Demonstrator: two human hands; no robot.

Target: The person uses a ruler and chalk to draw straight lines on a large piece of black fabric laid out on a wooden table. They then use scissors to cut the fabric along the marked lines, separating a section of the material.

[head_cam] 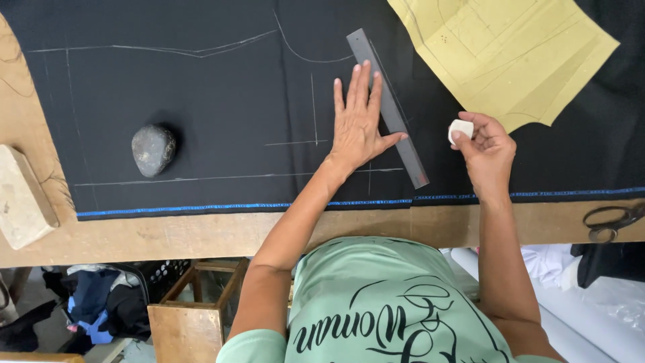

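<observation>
The left hand (359, 121) lies flat on the black fabric (222, 87), palm down, fingers spread wide and pointing to the far side. Its thumb and the edge of its forefinger touch the grey ruler (388, 107), which runs on a slant from the far middle of the cloth down toward the near right. The ruler lies just to the right of this hand, pinned along its left edge.

The right hand (485, 144) hovers to the right of the ruler, a little apart from it, and pinches a small white piece of chalk (460, 128) between thumb and fingertips. The chalk sits at the left side of this hand, between the hand and the ruler, and whether it touches the cloth cannot be told.

Thin chalk lines cross the fabric, which has a blue edge along its near side. A yellow paper pattern (510, 54) lies on the cloth at the far right, just beyond the right hand. A dark rounded stone (153, 149) rests on the fabric well to the left. On the bare wooden worktop (201, 232), a pale block (21, 198) sits at the left end and scissors (615, 220) at the near right.
</observation>
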